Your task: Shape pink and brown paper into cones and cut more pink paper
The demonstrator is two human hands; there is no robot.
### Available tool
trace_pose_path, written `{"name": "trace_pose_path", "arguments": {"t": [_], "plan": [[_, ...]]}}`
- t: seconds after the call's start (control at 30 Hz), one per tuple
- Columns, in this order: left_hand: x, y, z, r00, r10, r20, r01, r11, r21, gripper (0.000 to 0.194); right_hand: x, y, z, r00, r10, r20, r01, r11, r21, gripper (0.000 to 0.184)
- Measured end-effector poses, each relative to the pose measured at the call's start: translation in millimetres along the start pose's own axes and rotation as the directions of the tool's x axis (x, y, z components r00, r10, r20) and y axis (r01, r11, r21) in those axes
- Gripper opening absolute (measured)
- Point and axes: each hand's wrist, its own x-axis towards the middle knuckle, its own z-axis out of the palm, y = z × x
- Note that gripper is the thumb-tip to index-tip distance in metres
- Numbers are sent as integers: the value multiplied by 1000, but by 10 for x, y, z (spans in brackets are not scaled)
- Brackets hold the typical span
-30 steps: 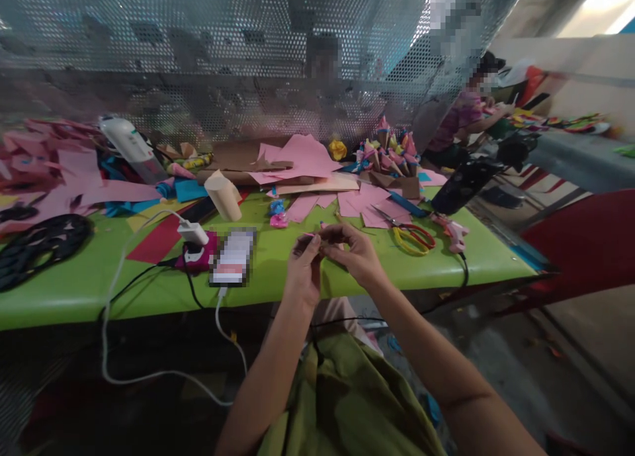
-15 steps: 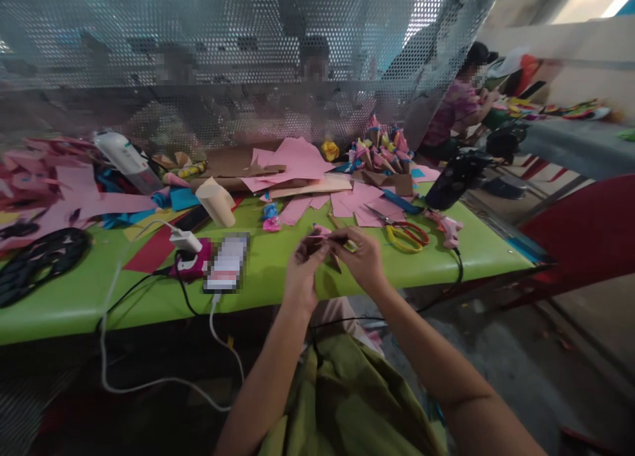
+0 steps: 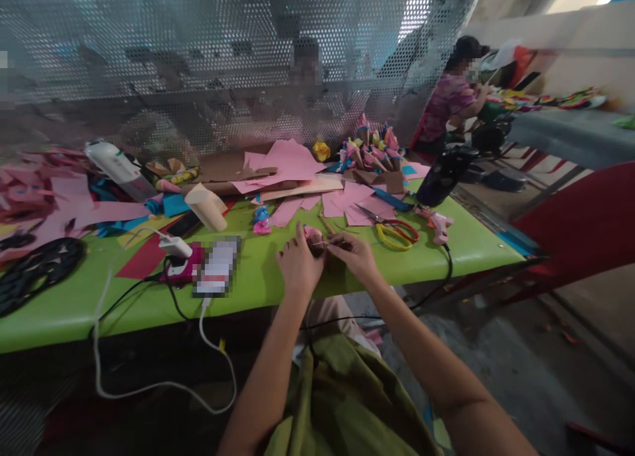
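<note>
My left hand (image 3: 297, 264) and my right hand (image 3: 356, 256) meet over the front edge of the green table (image 3: 74, 297). Between their pinched fingertips sits a small pink paper piece (image 3: 314, 234) with a thin stick (image 3: 331, 243). Both hands are closed on it. Yellow-handled scissors (image 3: 391, 232) lie just right of my right hand. A phone (image 3: 215, 267) on a white charging cable lies to the left of my left hand.
Pink paper sheets (image 3: 290, 161) and scraps cover the table's back. Finished paper cones (image 3: 370, 148) stand in a box at the back right. A glue gun (image 3: 432, 219) lies right of the scissors. A perforated metal screen (image 3: 198, 59) rises behind. Another person (image 3: 449, 105) sits at the far right.
Both hands have lowered toward the table with the pink piece, and my left fingers have shifted over it. The view has drifted slightly right and down.
</note>
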Motion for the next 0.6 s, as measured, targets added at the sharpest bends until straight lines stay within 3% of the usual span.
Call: {"name": "trace_pose_path", "arguments": {"t": [0.17,0.33,0.47,0.6], "plan": [[48,-23,22,999,-34,16,35,998,-60,82,7,45,-1,998,50,31,-52,995,80,25],[83,-169,65,998,-49,28,55,955,-291,88,19,29,-10,998,46,48,-53,986,161,24],[113,-300,174,999,-28,-20,14,861,-508,65,8,-26,-16,999,30,12,-32,965,260,21],[104,-329,241,999,-38,-30,4,674,-739,35,-3,-85,-8,999,-15,-50,29,956,291,17]]}}
